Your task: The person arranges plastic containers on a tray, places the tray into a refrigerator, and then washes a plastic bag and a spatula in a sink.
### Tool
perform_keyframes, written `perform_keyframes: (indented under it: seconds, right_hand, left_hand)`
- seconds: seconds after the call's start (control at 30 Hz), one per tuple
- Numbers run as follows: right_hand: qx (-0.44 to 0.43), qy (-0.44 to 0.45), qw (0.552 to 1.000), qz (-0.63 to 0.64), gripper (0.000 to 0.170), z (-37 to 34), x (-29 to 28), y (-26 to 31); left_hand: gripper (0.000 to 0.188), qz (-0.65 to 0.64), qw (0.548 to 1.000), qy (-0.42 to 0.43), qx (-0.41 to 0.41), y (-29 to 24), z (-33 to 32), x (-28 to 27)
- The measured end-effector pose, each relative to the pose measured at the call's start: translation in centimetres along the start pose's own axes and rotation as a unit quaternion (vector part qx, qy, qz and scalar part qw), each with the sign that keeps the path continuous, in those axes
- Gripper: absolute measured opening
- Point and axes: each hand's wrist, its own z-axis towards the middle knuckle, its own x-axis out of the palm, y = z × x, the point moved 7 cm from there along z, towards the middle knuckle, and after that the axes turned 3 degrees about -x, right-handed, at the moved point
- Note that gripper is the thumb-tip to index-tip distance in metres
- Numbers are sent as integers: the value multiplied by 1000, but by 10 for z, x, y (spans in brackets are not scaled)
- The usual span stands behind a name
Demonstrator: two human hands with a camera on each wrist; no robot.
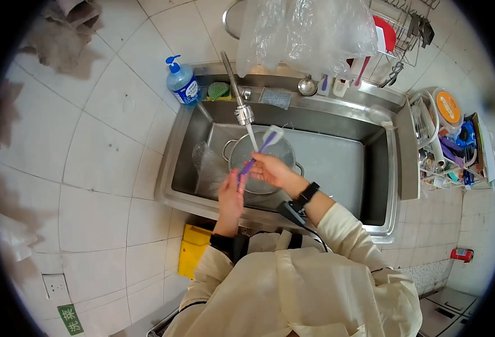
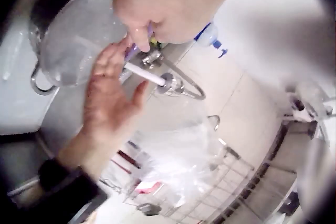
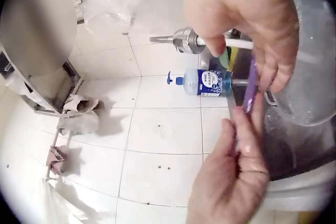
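A spatula with a purple handle (image 1: 248, 166) and a pale, see-through head (image 1: 272, 135) slants over a two-handled metal pot (image 1: 237, 182) in the sink. My left hand (image 1: 232, 194) pinches the handle's lower end with its fingertips. Higher up, my right hand (image 1: 274, 171) holds the handle; its thumb (image 2: 139, 95) stands away from the fingers in the left wrist view. Water (image 1: 251, 135) streams from the faucet (image 1: 244, 114) beside the spatula head and down into the pot. Wet fingers of both hands show close together along the handle in the right wrist view.
The pot stands in a steel sink (image 1: 337, 163) with a crumpled clear plastic bag (image 1: 205, 163) at its left. Behind are a blue soap bottle (image 1: 184, 85), a green-and-yellow sponge (image 1: 219, 91) and a ladle (image 1: 307, 86). Plastic sheeting (image 1: 309, 36) hangs above.
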Motion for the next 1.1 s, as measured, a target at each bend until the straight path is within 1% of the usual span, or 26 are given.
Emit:
perform_keyframes:
  seconds: [0.03, 0.07, 0.1, 0.13, 0.2, 0.23, 0.3, 0.33, 0.4, 0.43, 0.5, 0.53, 0.6, 0.63, 0.67, 0.73, 0.77, 0.8, 0.83, 0.87, 0.9, 0.93, 0.97, 1.0, 1.07, 1.1]
  right_hand:
    - [1, 0, 1000, -2, 34, 11, 2, -3]
    - [12, -17, 999, -50, 27, 21, 2, -9]
    - [25, -34, 994, -98, 21, 23, 3, -14]
    - [30, -32, 994, -103, 21, 25, 7, -17]
    - [14, -45, 987, -151, 13, 29, 10, -17]
    - [19, -43, 987, -156, 13, 32, 9, -14]
    - [18, -47, 981, -186, 12, 38, -3, -3]
    - [22, -49, 981, -186, 12, 47, -14, 3]
    - [-34, -104, 986, -129, 10, 61, -37, 24]
    - [-35, -108, 985, -129, 10, 51, -31, 29]
    - [-27, -103, 994, -24, 15, 34, -17, 32]
    - [-27, -106, 994, -23, 15, 33, -14, 25]
    - [22, -20, 999, -41, 18, 29, 9, -2]
    - [77, -6, 991, -113, 17, 22, 17, -13]
    - [78, -3, 990, -115, 17, 22, 19, -11]
    - [53, -25, 996, -65, 15, 28, 7, -7]
    - [39, -41, 998, -35, 15, 33, -1, 0]
    - [39, -40, 998, -33, 15, 33, 0, 5]
    - [8, -58, 997, -41, 15, 32, -2, 14]
    - [-23, -77, 996, -49, 16, 31, -3, 19]
    - [-23, -76, 996, -49, 16, 31, -3, 17]
    - [-35, -59, 992, -108, 18, 33, -4, 13]
    - [-45, -43, 984, -168, 20, 35, -6, 11]
    - [-45, -45, 983, -170, 20, 38, -11, 10]
    - [-152, -68, 948, -270, 19, 43, -19, 27]
    - [-155, -70, 948, -270, 19, 35, -14, 34]
  left_hand:
    - [28, -2, 1000, -1, 1, 1, -3, 1]
    - [25, 72, 990, 87, -84, 13, -9, 12]
    - [22, 144, 960, 171, -167, 27, -21, 20]
    - [22, 139, 962, 166, -165, 27, -22, 23]
    - [17, 181, 957, 76, -214, 33, -12, 19]
    - [17, 176, 958, 72, -213, 30, -7, 19]
    - [15, 202, 939, 100, -261, 35, -7, 15]
    - [15, 200, 938, 99, -265, 32, -14, 15]
    - [16, 219, 919, 132, -299, 30, -31, 21]
    - [16, 219, 918, 135, -302, 27, -37, 25]
    - [16, 177, 926, 104, -317, 22, -43, 28]
    - [16, 178, 925, 105, -319, 22, -41, 29]
    - [16, 162, 937, 73, -300, 21, -32, 25]
    - [16, 160, 938, 70, -299, 20, -25, 19]
    - [17, 162, 933, 87, -310, 20, -16, 12]
    - [18, 167, 927, 102, -320, 17, -12, 8]
    - [17, 168, 922, 125, -325, 18, -13, 9]
    - [17, 170, 916, 147, -331, 17, -14, 12]
    - [17, 173, 916, 146, -331, 21, -13, 16]
    - [18, 197, 931, 118, -283, 23, -6, 21]
    - [19, 218, 944, 90, -232, 21, 4, 26]
    - [19, 216, 944, 91, -231, 24, 14, 28]
    - [18, 183, 950, 94, -235, 29, 26, 32]
    - [18, 149, 955, 99, -238, 33, 34, 37]
    - [18, 159, 948, 117, -249, 37, 49, 43]
    - [17, 172, 941, 133, -261, 40, 52, 46]
